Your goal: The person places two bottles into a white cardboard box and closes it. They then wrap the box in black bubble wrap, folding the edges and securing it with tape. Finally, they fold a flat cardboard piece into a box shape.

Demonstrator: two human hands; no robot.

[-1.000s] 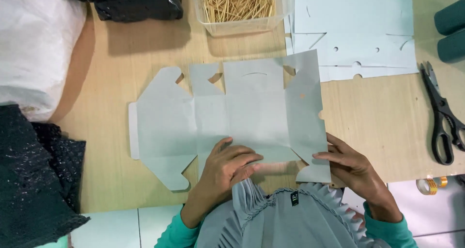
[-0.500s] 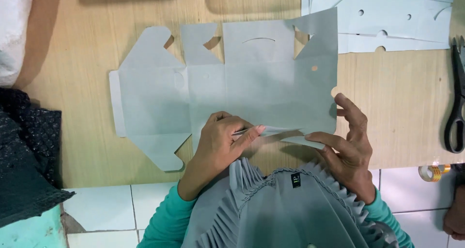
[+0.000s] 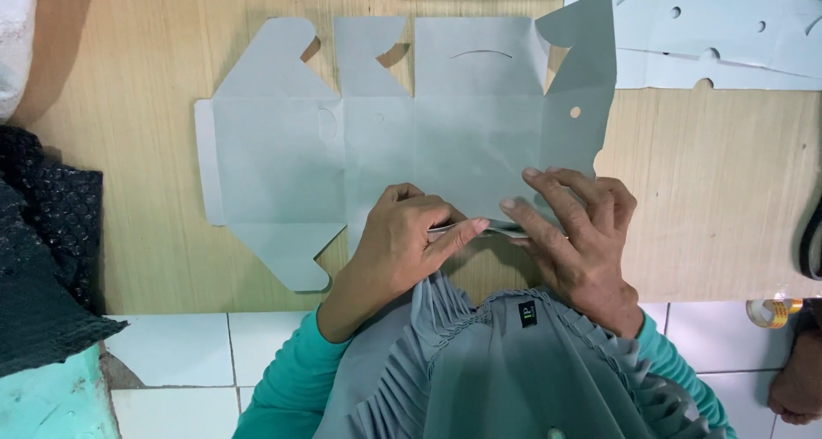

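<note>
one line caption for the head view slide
Left hand and right hand fold the near edge of a flat grey box blank.

2 hands (image 3: 402, 242) (image 3: 582, 233) – 1 flat box blank (image 3: 385, 139), 1 tape roll (image 3: 771, 310)

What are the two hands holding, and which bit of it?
Both hands grip the flat grey cardboard box cutout by its near edge flap: the left hand pinches the fold, the right hand presses beside it on the wooden table.
</note>
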